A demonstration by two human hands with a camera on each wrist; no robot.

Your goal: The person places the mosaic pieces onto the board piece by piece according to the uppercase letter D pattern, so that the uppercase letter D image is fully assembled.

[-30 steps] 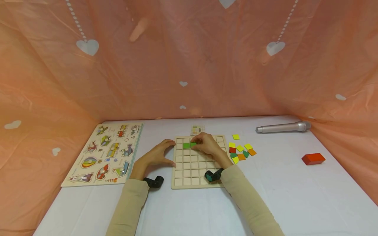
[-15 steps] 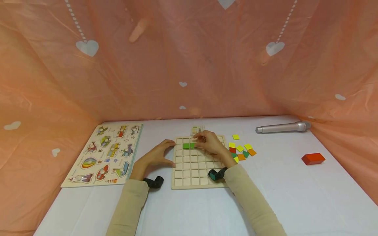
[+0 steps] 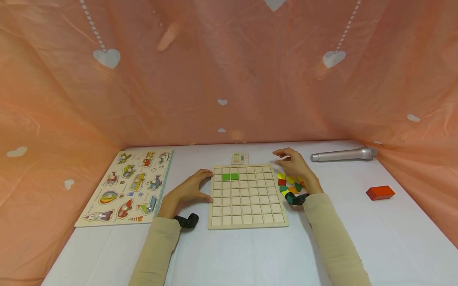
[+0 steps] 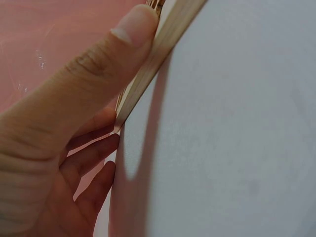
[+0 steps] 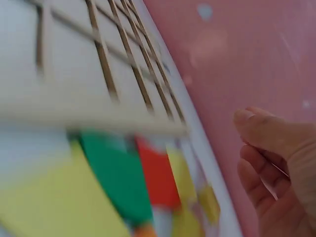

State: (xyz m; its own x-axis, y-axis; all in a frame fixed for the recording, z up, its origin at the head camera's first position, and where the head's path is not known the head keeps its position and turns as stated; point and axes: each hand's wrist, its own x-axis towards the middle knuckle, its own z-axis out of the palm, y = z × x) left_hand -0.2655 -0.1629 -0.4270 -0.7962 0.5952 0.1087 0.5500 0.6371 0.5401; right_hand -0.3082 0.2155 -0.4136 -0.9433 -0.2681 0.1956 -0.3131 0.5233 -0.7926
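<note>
A wooden grid board [image 3: 247, 198] lies in the middle of the table, with two green square tiles [image 3: 230, 176] side by side in its second row. My left hand [image 3: 191, 186] touches the board's left edge, thumb and fingers spread apart; the left wrist view shows the thumb [image 4: 131, 29] against the wooden rim. Above the loose coloured tiles [image 3: 282, 182] right of the board hovers my right hand [image 3: 295, 165], holding nothing, its fingers loosely bent. Close up in the right wrist view are a red tile [image 5: 158, 173] and a green tile [image 5: 118, 173], blurred.
A small pattern card [image 3: 239, 158] lies behind the board. At the left is a picture puzzle board [image 3: 125, 186] with vehicles. A silver microphone-like tube [image 3: 341, 154] and a red block [image 3: 380, 193] lie at the right. A pink curtain [image 3: 229, 71] surrounds the table.
My right hand has let go of the second green tile, lifted off the board and moved right to above the loose tiles. The left hand stays at the board's edge.
</note>
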